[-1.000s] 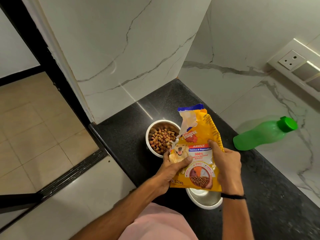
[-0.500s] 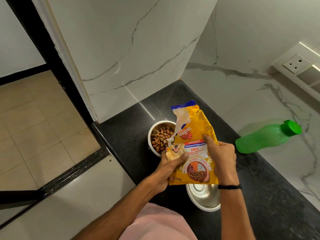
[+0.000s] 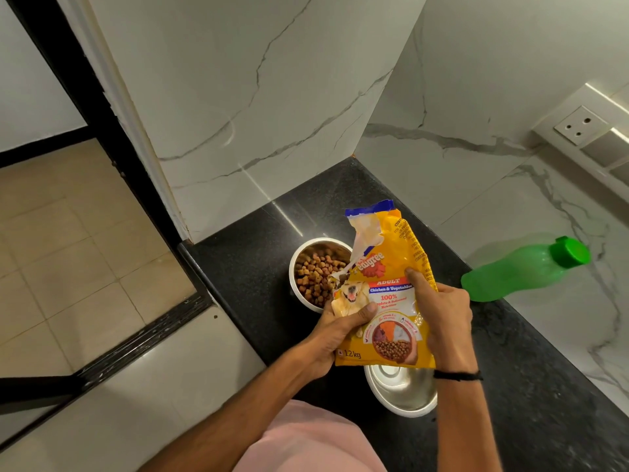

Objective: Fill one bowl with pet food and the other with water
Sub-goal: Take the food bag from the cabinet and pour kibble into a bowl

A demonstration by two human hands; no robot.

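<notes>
A yellow pet food bag (image 3: 391, 267) with a torn blue top stands upright above the black counter (image 3: 258, 264). My left hand (image 3: 335, 330) grips its lower left edge, thumb on the dog picture. My right hand (image 3: 442, 315) grips its right side. Behind the bag, a steel bowl (image 3: 315, 272) holds brown kibble. A second steel bowl (image 3: 401, 395) sits nearer me, partly hidden by the bag, with nothing seen inside. A green bottle (image 3: 524, 270) with a green cap stands at the right by the wall.
White marble walls close the counter at the back and right. A socket panel (image 3: 585, 131) is mounted on the right wall. The counter's left edge drops to a tiled floor (image 3: 68, 260). A pink garment shows at the bottom.
The bag has stayed upright in both hands and barely shifted. My view has drifted slightly, so the bowls and bottle sit a little differently in frame.
</notes>
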